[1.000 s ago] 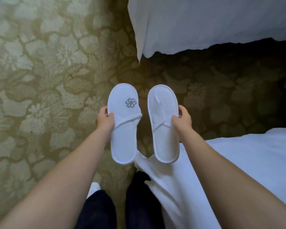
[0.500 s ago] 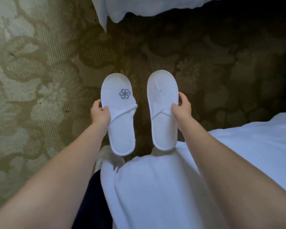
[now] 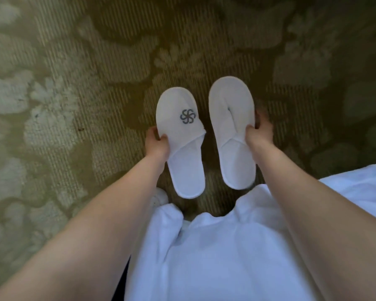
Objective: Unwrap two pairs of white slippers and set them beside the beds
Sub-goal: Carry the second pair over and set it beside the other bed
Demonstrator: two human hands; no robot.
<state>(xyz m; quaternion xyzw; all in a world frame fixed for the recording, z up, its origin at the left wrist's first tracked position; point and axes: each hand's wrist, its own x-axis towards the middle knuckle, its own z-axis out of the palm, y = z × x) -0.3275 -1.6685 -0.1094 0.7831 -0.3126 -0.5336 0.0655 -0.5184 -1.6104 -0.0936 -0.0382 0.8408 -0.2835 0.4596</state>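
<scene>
Holding one slipper in each hand over the patterned carpet, toes pointing far, heels toward the person. Left hand clasps the left slipper at its outer left edge, about mid-length, thumb on top just below the grey swirl logo; slipper sits directly right of the hand, long axis near-to-far, tilted slightly left at the toe. Right slipper runs parallel just beside it, a narrow gap of carpet between, not touching; its upper looks folded flat along a crease, no logo showing. Right hand grips that slipper at its outer right edge, fingers wrapped behind, thumb on top; slipper lies directly left of the hand. Both look unwrapped, no packaging visible. Can't tell if the soles touch the carpet or hover just above it; slight motion blur. Near edge: white bedding hangs between the forearms, heels just far of it, so the drop spot is straight down beside this bed. White shoe toe peeks out near the left heel. No containers in view. Likely next: lower and let go, keeping the pair parallel.
</scene>
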